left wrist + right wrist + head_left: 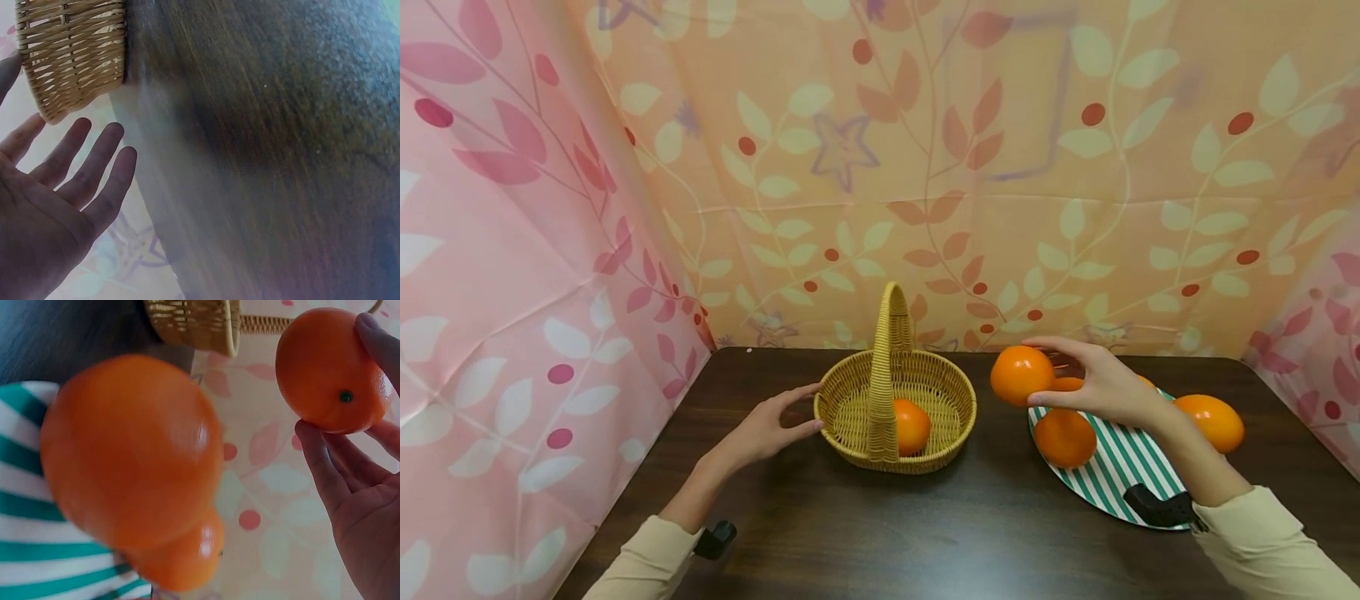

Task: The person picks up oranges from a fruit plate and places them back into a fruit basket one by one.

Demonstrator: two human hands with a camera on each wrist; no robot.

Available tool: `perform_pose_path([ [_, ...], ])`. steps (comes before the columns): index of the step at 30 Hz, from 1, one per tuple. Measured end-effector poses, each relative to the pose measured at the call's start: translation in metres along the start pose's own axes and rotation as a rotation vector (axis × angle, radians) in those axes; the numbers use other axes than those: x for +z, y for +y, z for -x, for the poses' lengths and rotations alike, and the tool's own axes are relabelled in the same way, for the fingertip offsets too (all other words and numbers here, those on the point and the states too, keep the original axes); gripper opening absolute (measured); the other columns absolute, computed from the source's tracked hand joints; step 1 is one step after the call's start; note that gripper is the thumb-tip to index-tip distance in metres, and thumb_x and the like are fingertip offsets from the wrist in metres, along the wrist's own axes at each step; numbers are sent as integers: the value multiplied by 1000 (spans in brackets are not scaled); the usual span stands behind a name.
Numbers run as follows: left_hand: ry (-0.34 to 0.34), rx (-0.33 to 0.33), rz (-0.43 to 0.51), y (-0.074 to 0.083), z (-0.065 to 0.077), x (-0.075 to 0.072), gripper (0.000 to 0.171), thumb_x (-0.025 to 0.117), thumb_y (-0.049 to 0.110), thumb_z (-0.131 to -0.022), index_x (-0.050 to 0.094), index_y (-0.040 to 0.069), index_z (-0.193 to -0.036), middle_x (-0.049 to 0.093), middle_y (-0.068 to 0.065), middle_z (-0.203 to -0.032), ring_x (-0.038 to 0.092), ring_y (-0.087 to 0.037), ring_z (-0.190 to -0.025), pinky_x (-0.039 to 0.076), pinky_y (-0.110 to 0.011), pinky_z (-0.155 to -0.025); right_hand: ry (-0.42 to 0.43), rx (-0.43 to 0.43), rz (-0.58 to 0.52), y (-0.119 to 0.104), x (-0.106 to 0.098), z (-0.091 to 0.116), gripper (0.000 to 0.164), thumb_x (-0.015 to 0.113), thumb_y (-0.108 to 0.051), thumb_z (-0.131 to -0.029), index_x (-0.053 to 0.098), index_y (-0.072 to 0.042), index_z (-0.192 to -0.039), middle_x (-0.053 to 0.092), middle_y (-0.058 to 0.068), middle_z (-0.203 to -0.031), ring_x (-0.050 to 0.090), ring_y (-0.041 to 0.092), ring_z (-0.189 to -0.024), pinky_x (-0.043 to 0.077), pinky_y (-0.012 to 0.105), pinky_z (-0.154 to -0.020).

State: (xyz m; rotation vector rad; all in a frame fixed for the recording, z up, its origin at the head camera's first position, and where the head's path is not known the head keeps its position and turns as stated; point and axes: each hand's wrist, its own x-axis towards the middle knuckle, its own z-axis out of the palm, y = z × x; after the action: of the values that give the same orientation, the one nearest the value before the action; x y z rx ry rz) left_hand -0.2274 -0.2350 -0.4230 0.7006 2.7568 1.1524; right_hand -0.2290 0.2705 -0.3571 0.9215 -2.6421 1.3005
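A yellow wicker basket (pixel 850 450) with a tall hoop handle stands mid-table, and one orange (pixel 913 427) lies inside it. My left hand (pixel 767 425) touches the basket's left rim with thumb and fingertips; in the left wrist view its fingers (pixel 103 162) are spread beside the woven wall. Between thumb and fingers, my right hand (pixel 1105 383) pinches another orange (pixel 1022 376), held up near the plate's left edge. The right wrist view shows the green stem spot on this held orange (pixel 331 372). Below that hand, a further orange (pixel 1065 439) sits on the plate.
A green-and-white striped plate (pixel 1120 483) lies on the right of the dark wooden table (pixel 910 533). Another orange (pixel 1210 422) is at its right side, and others are partly hidden behind my right hand. Patterned cloth (pixel 925 167) hangs behind and at both sides.
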Motion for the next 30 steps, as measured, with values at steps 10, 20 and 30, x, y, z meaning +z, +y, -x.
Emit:
perform_pose_path([
  [10,1,11,13,-1,0,1,67,74,30,-96,47,4,-151,48,-15,-150,48,-41,-132,47,-51,-100,-65,-41,-81,-7,25,-21,69,86,-18,-85,54,-11,-145,60,7,-135,65,20,-110,53,33,-93],
  [20,2,15,24,-1,0,1,66,73,30,-97,47,3,-151,48,-15,-150,47,-41,-133,47,-52,-100,-54,-74,-101,-6,53,-38,72,89,-20,-81,56,-10,-143,61,5,-133,63,23,-115,52,39,-95],
  [30,4,23,24,-3,-1,1,66,74,29,-97,47,4,-151,49,-15,-150,47,-41,-134,47,-50,-100,-17,-91,-116,1,76,-47,71,89,-17,-80,57,-4,-142,62,10,-132,66,25,-111,54,38,-92],
])
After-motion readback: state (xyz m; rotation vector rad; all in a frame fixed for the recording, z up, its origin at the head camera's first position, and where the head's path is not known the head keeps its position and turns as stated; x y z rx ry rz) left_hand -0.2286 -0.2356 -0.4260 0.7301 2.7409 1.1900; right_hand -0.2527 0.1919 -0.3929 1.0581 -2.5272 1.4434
